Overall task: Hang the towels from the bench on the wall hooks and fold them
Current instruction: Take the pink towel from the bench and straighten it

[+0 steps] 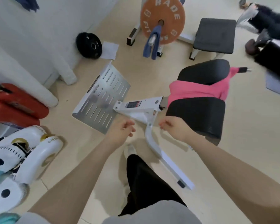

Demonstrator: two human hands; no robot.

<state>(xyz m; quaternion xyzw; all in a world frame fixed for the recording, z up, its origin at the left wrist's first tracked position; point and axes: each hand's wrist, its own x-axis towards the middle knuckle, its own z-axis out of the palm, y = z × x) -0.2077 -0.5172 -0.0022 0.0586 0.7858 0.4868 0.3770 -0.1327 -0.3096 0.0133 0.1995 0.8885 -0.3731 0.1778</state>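
Looking down, you have both arms stretched out over pale floor tile, and neither hand carries anything. Your left hand (pixel 123 128) has its fingers loosely curled and held apart from everything; your right hand (pixel 173 126) is curled into a loose fist, also holding nothing, just beside the front edge of the black padded bench (pixel 199 113).

The pink towel (pixel 196 91) lies draped across the bench in the gap between its two pads, one end trailing off the far right side. A blue towel (pixel 153 44) hangs over the end of the barbell sleeve in front of the orange weight plate (pixel 162 20), well apart from your hands.

Between your hands runs the bench's white frame (pixel 144 107), which joins a slotted metal footplate (pixel 102 99) on the left and a curved white leg (pixel 153 147) that sweeps back toward your feet. Open tile lies to the left of the footplate and around your own leg, in black trousers with a pale shoe.

On the left edge, red weight plates (pixel 18 104) are stacked near the white wall, and a white machine with gold trim (pixel 23 152) crowds the lower left corner. A black plate (pixel 89 45) leans at the wall's base beside a white sheet of paper (pixel 109 50). A second dark bench (pixel 214 35) stands further back.
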